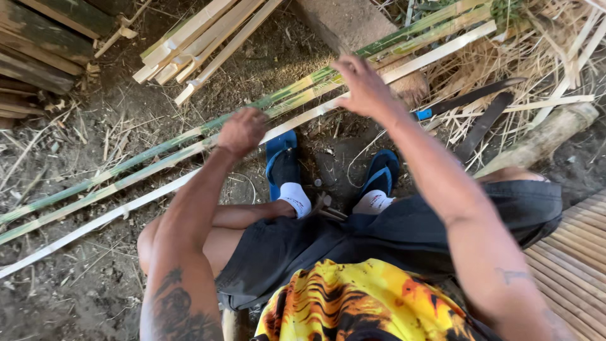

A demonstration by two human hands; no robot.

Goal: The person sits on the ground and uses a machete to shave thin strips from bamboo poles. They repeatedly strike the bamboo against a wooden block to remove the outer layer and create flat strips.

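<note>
Seated low over bare dirt, the person reaches both arms forward across long split bamboo strips (pixel 189 148) that lie in a loose bundle running diagonally from the lower left to the upper right, just beyond the feet. The left hand (pixel 242 131) is curled into a loose fist right over the green-skinned strips; it appears to be gripping one of them, though the back of the hand hides the fingers, so I cannot tell for sure what it closes on. The right hand (pixel 361 87) is spread wide with the fingers apart, hovering over or lightly pressing the pale strip (pixel 442 52) further up the bundle, holding nothing. The hands sit apart along the same run of strips, which would steady a long, springy length at two places. The feet, in white socks and blue sandals (pixel 282 158), are planted just beside the bundle, close enough to brace it. A stack of shorter cut slats (pixel 196 38) rests at the upper left, well apart from the hands. To the right, a dark blade-like tool with a blue handle end (pixel 470 98) lies on dry straw and shavings (pixel 536 50), within the right arm's reach. A slatted bamboo platform (pixel 574 259) edges the lower right.
</note>
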